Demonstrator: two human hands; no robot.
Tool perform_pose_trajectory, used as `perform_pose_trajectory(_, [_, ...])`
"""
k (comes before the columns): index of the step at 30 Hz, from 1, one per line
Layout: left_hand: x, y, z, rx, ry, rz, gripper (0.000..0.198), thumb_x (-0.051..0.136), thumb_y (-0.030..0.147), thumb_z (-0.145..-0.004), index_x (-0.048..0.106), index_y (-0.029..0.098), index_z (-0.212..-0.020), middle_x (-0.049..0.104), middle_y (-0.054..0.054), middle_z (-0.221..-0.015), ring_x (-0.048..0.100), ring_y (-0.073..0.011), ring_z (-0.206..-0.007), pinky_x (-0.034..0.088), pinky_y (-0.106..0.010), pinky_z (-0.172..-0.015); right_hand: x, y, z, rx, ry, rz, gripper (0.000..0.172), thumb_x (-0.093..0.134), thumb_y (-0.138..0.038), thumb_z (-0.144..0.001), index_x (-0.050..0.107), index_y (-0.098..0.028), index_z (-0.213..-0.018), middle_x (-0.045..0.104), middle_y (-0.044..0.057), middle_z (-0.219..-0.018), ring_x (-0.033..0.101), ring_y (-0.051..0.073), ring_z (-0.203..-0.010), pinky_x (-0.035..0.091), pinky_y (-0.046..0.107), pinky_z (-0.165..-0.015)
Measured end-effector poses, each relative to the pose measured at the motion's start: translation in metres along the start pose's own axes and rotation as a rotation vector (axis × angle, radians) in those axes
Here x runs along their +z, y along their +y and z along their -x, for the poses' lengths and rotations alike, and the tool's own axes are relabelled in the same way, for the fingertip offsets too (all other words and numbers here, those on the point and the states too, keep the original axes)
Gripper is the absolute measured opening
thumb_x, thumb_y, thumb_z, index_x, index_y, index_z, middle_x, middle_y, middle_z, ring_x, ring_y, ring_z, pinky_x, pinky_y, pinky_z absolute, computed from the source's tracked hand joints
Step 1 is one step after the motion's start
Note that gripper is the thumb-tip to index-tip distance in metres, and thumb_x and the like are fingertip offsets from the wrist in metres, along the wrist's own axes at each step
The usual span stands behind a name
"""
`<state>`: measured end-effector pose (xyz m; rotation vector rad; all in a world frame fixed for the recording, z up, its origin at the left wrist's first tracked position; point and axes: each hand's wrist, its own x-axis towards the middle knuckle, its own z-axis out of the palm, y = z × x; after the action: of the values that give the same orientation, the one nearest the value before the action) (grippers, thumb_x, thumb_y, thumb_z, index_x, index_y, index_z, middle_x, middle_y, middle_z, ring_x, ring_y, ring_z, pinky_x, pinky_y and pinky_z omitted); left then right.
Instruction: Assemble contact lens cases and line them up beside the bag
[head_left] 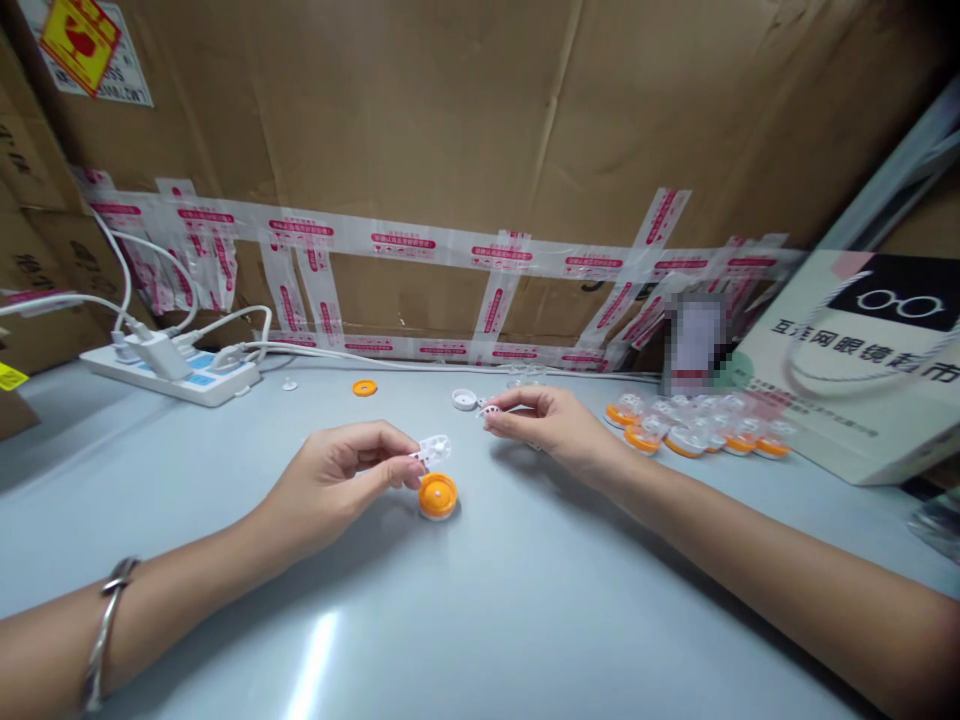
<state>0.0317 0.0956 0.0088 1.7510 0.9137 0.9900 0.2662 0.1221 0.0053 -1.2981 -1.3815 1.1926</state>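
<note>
Between the thumb and fingers of my left hand is a flat white plastic piece with a rounded end and a small knob. Just below it an orange and white round part rests on the table, close to my left fingertips. My right hand pinches a small white toothed piece, partly covered by the fingers. Beside those fingers lies a white ring-shaped cap. Some clear plastic pieces sit behind my right hand. An orange ring lies farther back, left of centre.
Several orange, white and clear assembled pieces are grouped at the right. A power strip with plugged cables stands at the back left, near a small white part. A large taped carton closes off the back; a paper bag stands right.
</note>
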Motion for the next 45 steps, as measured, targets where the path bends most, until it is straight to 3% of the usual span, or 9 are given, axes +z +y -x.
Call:
perform_pose_trajectory(6, [0.003,0.002,0.001,-0.027,0.036,-0.008,0.008,0.066,0.026,-0.073,0.071,0.019,-0.071,0.073,0.004,-0.066,0.067,-0.008,-0.063,0.052,-0.011,-0.061,0.022,-0.014,0.026,-0.047,-0.094,-0.366,0.03,0.083,-0.028,-0.058,0.073,-0.021,-0.086,0.068,-0.003,-0.067,0.065,0.009,-0.064,0.054,0.027,-0.072])
perform_pose_trajectory(9, [0.006,0.003,0.005,-0.032,0.027,-0.017,0.009,0.066,0.027,-0.074,0.071,0.02,-0.072,0.073,0.003,-0.067,0.067,-0.0087,-0.064,0.052,-0.012,-0.061,0.034,-0.013,0.036,-0.086,-0.12,-0.347,0.019,0.08,-0.028,-0.062,0.075,-0.021,-0.078,0.067,-0.002,-0.06,0.06,0.008,-0.055,0.051,0.024,-0.062])
perform_pose_trajectory(12, [0.008,0.003,0.008,-0.022,-0.002,-0.03,0.009,0.064,0.026,-0.077,0.07,0.02,-0.074,0.074,0.004,-0.07,0.068,-0.0093,-0.066,0.052,-0.013,-0.062,0.041,-0.008,0.039,-0.151,-0.065,-0.335,0.012,0.08,-0.024,-0.061,0.075,-0.023,-0.072,0.065,-0.004,-0.059,0.054,0.006,-0.053,0.045,0.022,-0.056])
perform_pose_trajectory(20, [0.009,-0.002,0.009,-0.036,-0.05,-0.028,0.012,0.063,0.029,-0.081,0.07,0.021,-0.078,0.075,0.002,-0.075,0.069,-0.0112,-0.071,0.052,-0.017,-0.067,0.047,-0.003,0.041,-0.176,-0.112,-0.295,0.008,0.078,-0.024,-0.064,0.075,-0.024,-0.071,0.069,-0.002,-0.073,0.062,0.011,-0.072,0.048,0.026,-0.071])
perform_pose_trajectory(27, [0.01,0.0,0.008,0.01,-0.048,-0.106,0.014,0.062,0.03,-0.081,0.071,0.02,-0.079,0.075,0.001,-0.076,0.069,-0.013,-0.072,0.053,-0.02,-0.069,0.05,-0.006,0.044,-0.049,-0.092,-0.346,0.022,0.084,-0.032,-0.054,0.074,-0.021,-0.07,0.072,-0.001,-0.07,0.064,0.012,-0.067,0.051,0.029,-0.069])
perform_pose_trajectory(31, [0.01,0.003,0.009,0.019,-0.058,-0.134,0.014,0.06,0.029,-0.082,0.071,0.02,-0.079,0.075,0.001,-0.076,0.069,-0.0133,-0.072,0.053,-0.021,-0.07,0.051,-0.004,0.044,-0.032,-0.075,-0.333,0.022,0.083,-0.032,-0.056,0.074,-0.022,-0.073,0.073,0.0,-0.072,0.065,0.013,-0.07,0.051,0.029,-0.072])
perform_pose_trajectory(33, [0.011,0.004,0.009,0.016,-0.055,-0.144,0.014,0.06,0.029,-0.082,0.071,0.02,-0.078,0.075,0.001,-0.076,0.069,-0.0138,-0.071,0.054,-0.022,-0.07,0.051,-0.002,0.044,-0.026,-0.077,-0.348,0.025,0.083,-0.031,-0.057,0.074,-0.022,-0.079,0.072,-0.001,-0.074,0.066,0.013,-0.071,0.051,0.03,-0.073])
perform_pose_trajectory(38, [0.012,0.006,0.009,-0.002,-0.024,-0.166,0.015,0.061,0.029,-0.079,0.07,0.02,-0.074,0.075,0.0,-0.072,0.069,-0.0147,-0.068,0.054,-0.023,-0.068,0.053,-0.002,0.045,-0.029,-0.095,-0.43,0.051,0.084,-0.025,-0.057,0.065,-0.024,-0.104,0.067,-0.003,-0.075,0.064,0.012,-0.072,0.05,0.03,-0.076])
perform_pose_trajectory(45, [0.013,0.006,0.009,-0.036,-0.033,-0.176,0.015,0.063,0.031,-0.077,0.071,0.019,-0.072,0.075,-0.001,-0.071,0.069,-0.0148,-0.068,0.054,-0.022,-0.065,0.055,-0.004,0.049,-0.046,-0.105,-0.437,0.043,0.085,-0.029,-0.056,0.055,-0.022,-0.087,0.064,-0.005,-0.07,0.061,0.009,-0.069,0.048,0.023,-0.067])
